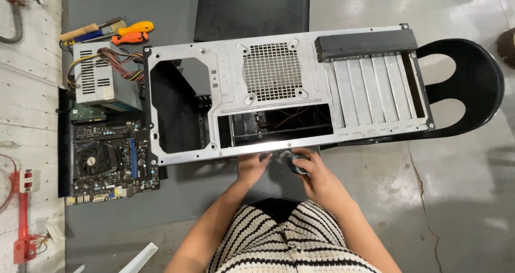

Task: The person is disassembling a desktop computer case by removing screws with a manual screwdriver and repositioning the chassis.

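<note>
Striped knitwear [284,241] fills the bottom of my view, and both forearms reach forward from it to the near edge of the computer case [279,90], which lies with its metal rear panel turned up toward me.

Far out beyond my left hand, a bare motherboard [110,160] lies on the grey mat [177,198], already out of the case. Above it sits the power supply [102,77] with its bundle of wires, also removed, and past that a few screwdrivers [123,32] with orange and yellow handles.

My left hand [252,165] rests against the lower rim of the case, fingers curled loosely on the metal; it seems to steady rather than grip anything. Just beside it, my right hand [311,173] is closed around a small dark blue object [294,163], possibly a cloth or a small part; the view is too tight to say which.

Ahead of both hands the fan grille [272,71] and the slot covers [370,90] remain fitted. Judging from this, stripping is well along: main parts are out, while the shell itself remains to be dealt with.
</note>
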